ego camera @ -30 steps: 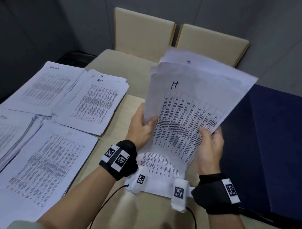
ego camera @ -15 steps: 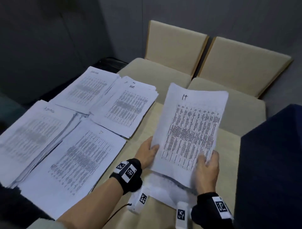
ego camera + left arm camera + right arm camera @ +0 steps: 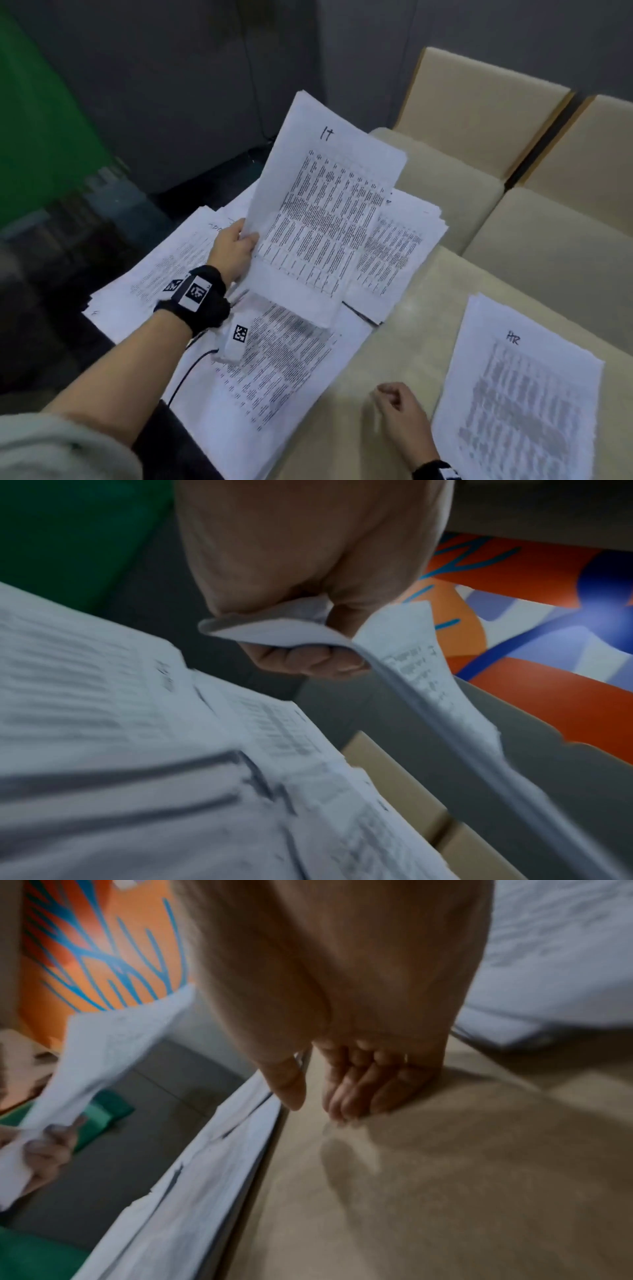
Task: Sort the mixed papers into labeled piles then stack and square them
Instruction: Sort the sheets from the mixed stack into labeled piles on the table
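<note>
My left hand pinches the left edge of a thin set of white sheets marked "It" and holds them tilted above the piles on the table's left. In the left wrist view the same hand has fingers and thumb curled round the bent paper edge. Under the sheets lies a printed pile, its label hidden. My right hand rests on the beige table with fingers loosely curled and nothing in it; the right wrist view shows those fingers touching the tabletop. A pile marked "HR" lies just right of it.
Two more paper piles lie on the left side: one at the back and one far left. Two beige chairs stand beyond the table's far edge. The table's left edge drops to a dark floor.
My right hand let go of the "It" sheets and dropped onto the table. My left hand alone carried them left, over the piles. The head view swung left.
</note>
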### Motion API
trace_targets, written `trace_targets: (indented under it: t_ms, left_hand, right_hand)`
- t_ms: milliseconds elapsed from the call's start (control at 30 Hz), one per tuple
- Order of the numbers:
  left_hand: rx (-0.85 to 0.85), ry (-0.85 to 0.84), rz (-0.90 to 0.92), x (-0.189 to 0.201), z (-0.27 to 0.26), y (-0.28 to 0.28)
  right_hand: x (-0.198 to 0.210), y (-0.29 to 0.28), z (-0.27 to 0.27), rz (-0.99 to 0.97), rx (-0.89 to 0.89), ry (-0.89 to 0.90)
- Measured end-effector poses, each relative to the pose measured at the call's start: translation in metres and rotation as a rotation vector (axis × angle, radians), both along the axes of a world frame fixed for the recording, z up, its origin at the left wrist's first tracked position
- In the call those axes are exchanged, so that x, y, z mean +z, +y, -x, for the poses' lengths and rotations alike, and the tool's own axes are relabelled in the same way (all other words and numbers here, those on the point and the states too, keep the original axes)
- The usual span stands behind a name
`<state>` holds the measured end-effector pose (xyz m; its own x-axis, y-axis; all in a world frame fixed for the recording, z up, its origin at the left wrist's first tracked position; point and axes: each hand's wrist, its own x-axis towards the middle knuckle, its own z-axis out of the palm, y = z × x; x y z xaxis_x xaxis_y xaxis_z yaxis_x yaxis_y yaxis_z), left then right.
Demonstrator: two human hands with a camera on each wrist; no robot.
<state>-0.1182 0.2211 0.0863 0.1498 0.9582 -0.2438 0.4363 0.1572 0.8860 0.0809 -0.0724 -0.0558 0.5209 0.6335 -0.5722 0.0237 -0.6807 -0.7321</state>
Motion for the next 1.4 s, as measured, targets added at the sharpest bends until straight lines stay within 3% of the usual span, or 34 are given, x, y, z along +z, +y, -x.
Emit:
trace_targets:
  t_ms: [200, 267, 367, 433, 533, 600, 767, 933, 1067, 1167, 1400]
  left_hand:
    - [-0.156, 0.214, 0.201, -0.055, 0.082, -0.029]
    - [-0.251, 0.451, 0.208, -0.083, 0.104, -0.047]
    - [-0.286, 0.827, 0.092, -0.104, 0.114, -0.063]
    - [-0.279, 0.892, -0.116, -0.106, 0.106, -0.066]
    - [-0.273, 0.863, -0.404, -0.096, 0.071, -0.067]
    - [-0.329, 0.789, -0.453, -0.079, 0.036, -0.071]
    - [-0.602, 0.530, -0.301, -0.062, -0.065, -0.102]
    - [-0.785, 0.379, -0.099, -0.079, -0.161, -0.157]
    - [-0.798, 0.401, -0.015, -0.101, -0.213, -0.198]
    - [-0.814, 0.463, 0.037, -0.112, -0.238, -0.219]
    - [-0.709, 0.532, 0.018, -0.117, -0.249, -0.229]
  right_hand:
    - [0.004, 0.014, 0.012, 0.064, -0.042, -0.156]
    - [0.002, 0.018, 0.013, 0.089, -0.062, -0.170]
    - [-0.002, 0.018, 0.011, 0.105, -0.077, -0.182]
    - [-0.002, 0.017, 0.008, 0.098, -0.076, -0.157]
    - [0.008, 0.016, -0.004, 0.025, -0.088, -0.108]
    - [0.021, 0.012, -0.019, -0.017, -0.121, -0.136]
    - [0.055, -0.021, -0.077, -0.100, -0.351, -0.296]
    - [0.041, -0.085, -0.144, 0.234, -0.512, -0.510]
    - [0.033, -0.119, -0.173, 0.438, -0.555, -0.423]
    - [0.028, -0.128, -0.182, 0.373, -0.499, -0.342]
    - [0.026, -0.132, -0.187, 0.296, -0.561, -0.478]
